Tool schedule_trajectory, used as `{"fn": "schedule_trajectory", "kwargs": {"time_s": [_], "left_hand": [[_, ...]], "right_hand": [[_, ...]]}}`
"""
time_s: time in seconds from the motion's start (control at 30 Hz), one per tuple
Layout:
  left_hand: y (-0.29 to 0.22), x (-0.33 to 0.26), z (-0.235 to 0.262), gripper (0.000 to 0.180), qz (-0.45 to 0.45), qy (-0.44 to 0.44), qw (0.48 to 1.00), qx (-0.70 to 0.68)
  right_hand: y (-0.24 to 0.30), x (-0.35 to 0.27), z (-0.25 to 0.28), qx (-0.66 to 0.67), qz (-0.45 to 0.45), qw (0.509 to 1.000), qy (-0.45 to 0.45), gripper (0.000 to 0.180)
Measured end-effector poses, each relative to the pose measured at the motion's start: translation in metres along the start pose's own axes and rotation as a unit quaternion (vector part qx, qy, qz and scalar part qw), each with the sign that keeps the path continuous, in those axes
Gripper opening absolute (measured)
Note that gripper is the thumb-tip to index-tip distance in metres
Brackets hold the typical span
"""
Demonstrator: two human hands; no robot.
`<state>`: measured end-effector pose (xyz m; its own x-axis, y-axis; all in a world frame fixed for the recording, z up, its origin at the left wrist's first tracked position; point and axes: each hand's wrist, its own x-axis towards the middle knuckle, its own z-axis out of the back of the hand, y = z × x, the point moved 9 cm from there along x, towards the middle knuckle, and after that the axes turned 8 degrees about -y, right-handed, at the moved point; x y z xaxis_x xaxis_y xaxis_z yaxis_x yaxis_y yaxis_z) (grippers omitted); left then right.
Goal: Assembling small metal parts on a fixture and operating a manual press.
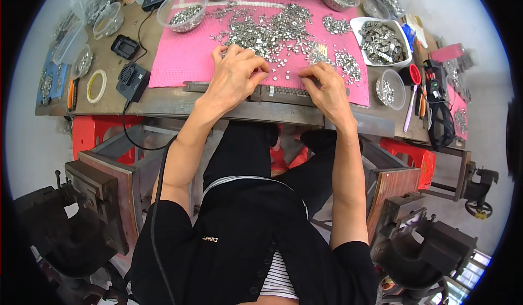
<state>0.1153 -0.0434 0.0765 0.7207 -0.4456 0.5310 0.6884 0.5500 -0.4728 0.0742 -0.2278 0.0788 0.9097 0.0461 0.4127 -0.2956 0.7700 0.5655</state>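
Nearest the wearer, both forearms reach up from a dark-clothed lap to the front edge of the counter (163,101). There a long grey metal strip (278,91) lies along the near border of a pink mat (180,60). The left hand (235,76) rests knuckles-up on the mat just behind the strip, fingers curled down over small silver metal pieces (272,30); whether it pinches one cannot be told. The right hand (326,84) sits at the strip's right part, fingertips bent together on the pieces there, its grip likewise unclear. Beyond the hands the loose pieces spread in a heap across the mat. Farther back stand clear plastic bowls (182,10) of the same parts, and to the right a white tray (357,26) filled with them. A roll of tape (97,86) lies at far left.
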Motion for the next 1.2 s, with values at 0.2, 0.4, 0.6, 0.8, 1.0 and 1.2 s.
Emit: {"fn": "schedule_trajectory", "kwargs": {"time_s": [0.2,0.4,0.6,0.8,1.0,1.2], "left_hand": [[-0.009,0.013,-0.021,0.009,-0.056,0.085,0.995,-0.003],[-0.009,0.012,-0.029,0.011,-0.079,0.068,0.994,0.009],[0.0,0.011,-0.023,0.011,-0.04,0.068,0.997,-0.018],[0.007,0.011,-0.017,0.01,-0.05,0.02,0.999,-0.009],[0.011,0.01,-0.019,0.011,-0.041,0.012,0.999,0.0],[0.005,0.013,-0.02,0.011,-0.037,-0.001,0.999,0.003]], "right_hand": [[-0.015,0.007,-0.013,0.058,-0.087,0.988,0.113,0.014],[-0.021,0.014,-0.013,0.026,-0.036,0.997,0.068,0.017],[-0.012,0.013,-0.008,0.033,-0.046,0.995,0.079,0.014],[-0.022,0.018,-0.008,-0.01,-0.035,0.999,0.038,0.012],[-0.002,0.012,-0.021,0.006,-0.039,0.999,0.021,0.019],[0.01,0.007,-0.027,-0.047,0.011,0.998,-0.046,0.016]]}}
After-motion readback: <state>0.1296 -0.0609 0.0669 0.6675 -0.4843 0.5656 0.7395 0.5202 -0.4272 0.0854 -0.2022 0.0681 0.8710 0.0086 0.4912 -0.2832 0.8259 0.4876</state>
